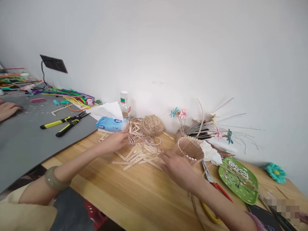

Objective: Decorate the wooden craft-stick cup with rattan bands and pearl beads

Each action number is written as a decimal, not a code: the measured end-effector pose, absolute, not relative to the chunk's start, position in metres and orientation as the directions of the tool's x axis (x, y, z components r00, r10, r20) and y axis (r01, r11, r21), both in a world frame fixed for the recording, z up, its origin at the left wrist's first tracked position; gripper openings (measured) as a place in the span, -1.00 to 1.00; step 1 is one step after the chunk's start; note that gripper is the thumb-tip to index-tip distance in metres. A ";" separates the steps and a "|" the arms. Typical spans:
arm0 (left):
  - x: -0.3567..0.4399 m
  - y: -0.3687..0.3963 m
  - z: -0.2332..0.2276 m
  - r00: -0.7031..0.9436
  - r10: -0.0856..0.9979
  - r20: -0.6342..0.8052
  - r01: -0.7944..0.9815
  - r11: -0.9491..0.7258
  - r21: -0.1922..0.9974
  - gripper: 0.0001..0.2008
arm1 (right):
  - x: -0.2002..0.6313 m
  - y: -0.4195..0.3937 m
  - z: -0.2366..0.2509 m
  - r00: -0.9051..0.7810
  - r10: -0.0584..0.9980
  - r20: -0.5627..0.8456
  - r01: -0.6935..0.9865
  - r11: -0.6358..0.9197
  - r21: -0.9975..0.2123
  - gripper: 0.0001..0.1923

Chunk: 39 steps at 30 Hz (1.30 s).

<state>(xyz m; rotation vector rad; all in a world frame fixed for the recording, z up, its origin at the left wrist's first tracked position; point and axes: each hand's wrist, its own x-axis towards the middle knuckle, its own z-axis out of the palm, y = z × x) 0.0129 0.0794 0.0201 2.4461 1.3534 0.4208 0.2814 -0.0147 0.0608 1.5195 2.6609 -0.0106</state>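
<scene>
Head view: worktop with craft stock; wooden table point(115, 186) in front of a pale wall.
Left hand point(119, 140): reaches to the near edge of the bead strings point(145, 141); fingers close together but blurred, so I cannot tell whether a strand is held.
Right hand point(173, 163): palm down, fingers bent, beside the loose sticks point(136, 158); fingertips partly hidden, grip and contents cannot be told.
Bead strings: looped between the twine ball point(152, 125) and the sticks, partly over them.
Basket point(191, 147): just beyond the right hand, pearl beads along its rim.
Scissors point(213, 184): red-handled, between the basket and the green plate point(250, 195).
Handling note, beads: best picked up by a free end and drawn slowly clear, since loops may snag on sticks.
Handling note, basket: better steadied by its wall, sparing the beaded rim.
</scene>
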 end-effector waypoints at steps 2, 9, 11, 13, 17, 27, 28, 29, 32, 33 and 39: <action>0.025 0.076 0.009 0.574 0.814 0.095 0.734 -0.562 0.381 -0.55 | 0.276 -0.012 0.047 -0.507 0.858 -0.085 0.861 0.509 -0.001 -0.63; 0.042 0.068 -0.006 0.704 0.707 0.072 0.665 -0.691 0.282 -0.57 | 0.267 -0.010 0.017 -0.636 0.766 -0.093 0.772 0.633 -0.062 -0.49; 0.041 0.069 -0.003 0.698 0.711 0.088 0.677 -0.695 0.243 -0.61 | 0.272 -0.012 0.015 -0.640 0.767 -0.054 0.768 0.639 -0.031 -0.53; 0.041 0.071 0.003 0.674 0.729 0.116 0.703 -0.682 0.204 -0.65 | 0.277 -0.015 0.014 -0.617 0.786 -0.036 0.787 0.618 0.001 -0.53; 0.042 0.080 0.020 0.586 0.785 0.204 0.775 -0.616 0.144 -0.68 | 0.283 -0.019 0.015 -0.588 0.807 -0.053 0.808 0.589 0.013 -0.50; 0.041 0.133 0.051 0.435 0.796 0.421 0.835 -0.532 0.144 -0.51 | 0.294 -0.030 0.028 -0.621 0.784 0.008 0.783 0.620 -0.052 -0.58; 0.047 0.134 0.049 0.442 0.788 0.427 0.821 -0.548 0.161 -0.42 | 0.297 -0.032 0.033 -0.616 0.786 0.042 0.784 0.618 -0.061 -0.63; 0.056 0.134 0.047 0.437 0.788 0.433 0.811 -0.554 0.190 -0.32 | 0.301 -0.034 0.039 -0.598 0.797 0.085 0.794 0.604 -0.065 -0.66; 0.088 0.130 0.037 0.364 0.826 0.430 0.791 -0.518 0.326 -0.01 | 0.316 -0.042 0.059 -0.461 0.849 0.260 0.872 0.487 -0.044 -0.72; 0.098 0.129 0.033 0.339 0.840 0.424 0.784 -0.501 0.366 0.05 | 0.323 -0.045 0.064 -0.395 0.860 0.324 0.903 0.429 -0.039 -0.72; 0.123 0.136 0.024 0.323 0.837 0.443 0.802 -0.490 0.342 -0.13 | 0.373 -0.053 0.067 -0.078 0.900 0.428 0.990 0.121 -0.074 -0.60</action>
